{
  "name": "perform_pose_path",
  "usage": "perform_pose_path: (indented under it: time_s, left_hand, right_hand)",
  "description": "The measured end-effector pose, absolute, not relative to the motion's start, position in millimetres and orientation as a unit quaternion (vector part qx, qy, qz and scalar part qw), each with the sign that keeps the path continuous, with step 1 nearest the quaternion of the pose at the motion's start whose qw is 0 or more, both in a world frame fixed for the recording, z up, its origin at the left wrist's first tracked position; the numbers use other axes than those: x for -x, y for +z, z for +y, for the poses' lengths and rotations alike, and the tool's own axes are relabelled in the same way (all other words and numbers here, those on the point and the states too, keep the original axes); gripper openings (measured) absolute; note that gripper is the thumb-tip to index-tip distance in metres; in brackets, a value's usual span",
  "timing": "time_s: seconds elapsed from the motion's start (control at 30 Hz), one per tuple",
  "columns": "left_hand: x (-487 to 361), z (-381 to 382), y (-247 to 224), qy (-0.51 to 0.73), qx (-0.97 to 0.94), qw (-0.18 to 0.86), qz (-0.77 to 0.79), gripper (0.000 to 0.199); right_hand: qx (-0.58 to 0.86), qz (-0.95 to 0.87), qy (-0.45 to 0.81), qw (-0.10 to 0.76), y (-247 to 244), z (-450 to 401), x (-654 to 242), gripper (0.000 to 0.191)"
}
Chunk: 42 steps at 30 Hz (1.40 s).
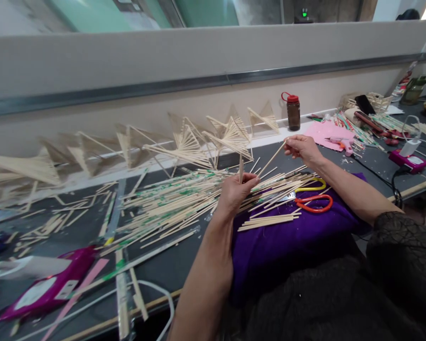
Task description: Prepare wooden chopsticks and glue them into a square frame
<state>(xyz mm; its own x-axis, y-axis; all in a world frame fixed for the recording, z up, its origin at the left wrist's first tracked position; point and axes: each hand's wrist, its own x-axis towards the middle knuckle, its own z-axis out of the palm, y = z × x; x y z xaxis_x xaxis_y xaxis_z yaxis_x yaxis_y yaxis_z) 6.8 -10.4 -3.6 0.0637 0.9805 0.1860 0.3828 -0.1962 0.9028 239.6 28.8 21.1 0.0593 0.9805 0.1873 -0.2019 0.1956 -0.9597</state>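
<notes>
Left hand: closed in a grip on short upright sticks, with the lower end of a slanted stick at the thumb and fingers.
Right hand: closed in a fingertip grip on the upper end of the same slender slanted stick.
Held stick: pale, straight and apparently wooden; it spanned the gap between the hands, above the tabletop.
Stick heap: long, pale rods lay roughly parallel, partly in clear plastic wrapping with green markings, beside and beyond the left hand.
Purple cloth: smooth, soft fabric lay in front of the person, with a small row of cut sticks on top.
Scissors: metal blades pointed toward the heap; one looped handle was yellow, the other red.
Stick models: fanned, twisted, angular frames stood in a row along the wall.
Bottle: translucent brown body, upright, with a red looped cap.
Right-side materials: a pink glue gun rested on a pink sheet, near striped wrappings and loose sticks.
Left foreground: a glossy magenta power strip lay near scattered short stick pieces.
Tabletop surface: dark grey, flat, with a pale edge.
</notes>
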Motion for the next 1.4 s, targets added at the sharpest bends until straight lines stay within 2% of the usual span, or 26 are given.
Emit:
perform_pose_path:
  time_s: [0.3, 0.63, 0.8, 1.07, 1.4]
  left_hand:
    - [-5.5, -10.7, 0.9, 0.344, -0.706, 0.136, 0.604, 0.020]
    - [-11.1, -14.0, 2.7, 0.305, -0.741, 0.045, 0.597, 0.020]
    - [-12.6, -14.8, 1.1, 0.312, -0.747, 0.045, 0.585, 0.018]
    - [-13.6, -14.6, 2.7, 0.335, -0.709, 0.136, 0.605, 0.019]
    - [-12.7, -14.5, 4.1, 0.329, -0.710, 0.089, 0.616, 0.016]
  right_hand:
    - [0.435, -0.478, 0.513, 0.565, 21.4, 31.9, -244.5, 0.009]
    - [0.451, -0.467, 0.511, 0.564, 20.0, 32.7, -243.8, 0.012]
    - [0.453, -0.459, 0.515, 0.564, 22.2, 32.0, -243.4, 0.014]
    - [0.401, -0.477, 0.528, 0.577, 20.8, 33.0, -245.3, 0.009]
    - [0.372, -0.488, 0.552, 0.565, 13.4, 37.7, -249.4, 0.007]
